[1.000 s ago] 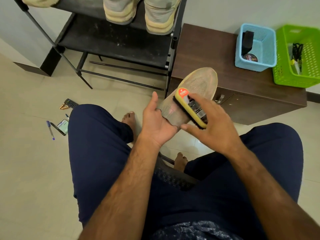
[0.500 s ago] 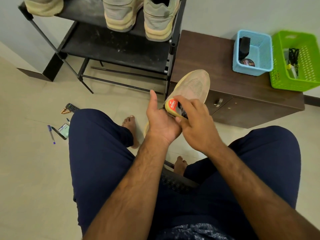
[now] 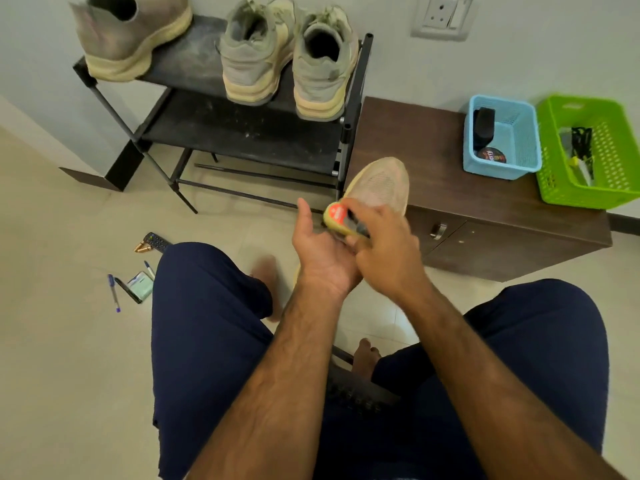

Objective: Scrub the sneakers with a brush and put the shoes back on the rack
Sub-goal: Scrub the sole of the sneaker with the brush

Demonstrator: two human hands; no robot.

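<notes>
A beige sneaker is held sole-up over my knees, toe pointing away from me. My left hand grips its heel end from the left, thumb raised. My right hand is closed on a yellow brush with a red label, pressed against the sole near the middle; most of the brush is hidden by my fingers. On the black rack, the top shelf carries a single sneaker at the left and a pair of sneakers at the right.
A brown cabinet right of the rack carries a blue basket with polish and a green basket. On the floor at left lie a remote, pens and a small pack. The rack's lower shelf holds nothing.
My right hand has drawn the brush back along the sole from the toe side toward the heel. The view has tilted up, showing more of the rack's top shelf.
</notes>
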